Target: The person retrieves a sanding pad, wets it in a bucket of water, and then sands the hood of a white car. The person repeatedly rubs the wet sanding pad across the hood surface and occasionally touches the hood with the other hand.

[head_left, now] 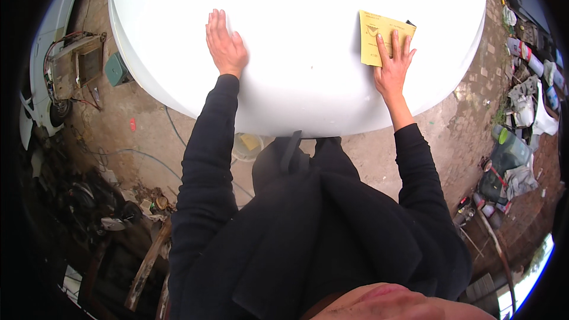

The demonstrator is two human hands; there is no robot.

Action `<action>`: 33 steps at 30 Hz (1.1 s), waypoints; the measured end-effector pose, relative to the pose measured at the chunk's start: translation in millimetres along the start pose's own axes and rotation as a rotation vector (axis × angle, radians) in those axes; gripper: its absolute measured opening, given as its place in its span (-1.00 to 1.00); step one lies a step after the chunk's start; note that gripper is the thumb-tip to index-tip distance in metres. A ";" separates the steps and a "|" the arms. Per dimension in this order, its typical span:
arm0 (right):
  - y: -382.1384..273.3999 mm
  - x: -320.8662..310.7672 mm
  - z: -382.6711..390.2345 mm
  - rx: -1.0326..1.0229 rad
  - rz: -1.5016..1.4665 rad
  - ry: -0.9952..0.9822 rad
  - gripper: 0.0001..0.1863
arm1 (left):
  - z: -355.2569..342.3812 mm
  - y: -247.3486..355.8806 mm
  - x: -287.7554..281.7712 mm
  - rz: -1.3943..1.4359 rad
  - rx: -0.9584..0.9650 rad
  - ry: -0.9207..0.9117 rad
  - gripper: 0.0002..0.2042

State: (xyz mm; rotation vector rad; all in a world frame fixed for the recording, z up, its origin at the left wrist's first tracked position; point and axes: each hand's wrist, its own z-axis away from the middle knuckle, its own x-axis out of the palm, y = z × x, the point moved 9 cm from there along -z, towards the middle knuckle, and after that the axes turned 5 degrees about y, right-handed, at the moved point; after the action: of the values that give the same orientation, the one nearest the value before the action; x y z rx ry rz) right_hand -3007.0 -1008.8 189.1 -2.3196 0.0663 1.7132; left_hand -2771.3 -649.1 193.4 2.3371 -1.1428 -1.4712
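the step in hand is seeming to be the rubbing of the white panel (296, 47) with the yellow sheet (368, 44), as i am judging from how the hands are lying. the right hand (393, 59) is resting on the sheet with its fingers straight and spread, and it is covering the lower right part; its thumb is not showing clearly, so i cannot tell if it is also gripping the edge. the sheet is lying on the right part of the panel, and its upper right corner is lifting and showing a dark underside. the left hand (226, 46) is holding nothing; it is leaning on the panel, well apart from the sheet, with fingers extended. the next move is probably calling for light, even pressure on the sheet, with the raised corner lying flat. counting now, i am seeing two hands, one yellow sheet under the fingers, and one white panel. below the panel's edge, one pale bucket (245, 156) is standing on the floor (155, 139), and one yellowish piece (252, 141) is lying inside it. one green stool (117, 70) is standing at the left; the many things in the heap (521, 106) at the right are overlapping too much for counting.
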 end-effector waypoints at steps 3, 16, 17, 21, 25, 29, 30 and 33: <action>-23.5 8.8 -3.5 -0.161 -0.062 -0.127 -0.04 | -1.6 -0.2 1.0 0.002 -0.003 -0.006 -0.35; -107.9 17.3 3.0 -0.263 -0.166 -0.262 -0.16 | 0.9 -0.3 0.3 -0.006 0.020 -0.001 -0.35; -106.2 17.9 1.7 -0.255 -0.181 -0.239 -0.15 | 0.8 -0.1 0.5 -0.009 0.022 0.000 -0.35; -103.7 29.1 -0.8 -0.214 -0.169 -0.198 -0.17 | 0.7 1.1 -1.3 0.008 0.027 0.016 -0.36; -107.8 36.9 -21.2 -0.169 -0.123 -0.170 -0.18 | 0.8 1.0 -2.3 0.025 0.023 0.033 -0.36; -107.5 38.5 -78.2 -0.186 -0.137 -0.091 -0.16 | 0.7 -0.7 -1.3 0.035 0.020 0.035 -0.37; -107.5 38.7 -94.0 -0.213 -0.150 -0.056 -0.14 | 0.7 -0.5 -1.6 0.040 0.025 0.042 -0.38; -108.8 46.4 -125.2 -0.257 -0.152 0.031 -0.11 | 1.2 -0.4 -2.3 0.069 0.037 0.056 -0.38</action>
State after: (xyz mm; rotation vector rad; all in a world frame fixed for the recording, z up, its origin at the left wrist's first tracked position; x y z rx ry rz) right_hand -2855.6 -927.3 198.8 -2.4562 -0.3346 1.6958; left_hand -2772.6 -646.9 194.2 2.3222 -1.2341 -1.3643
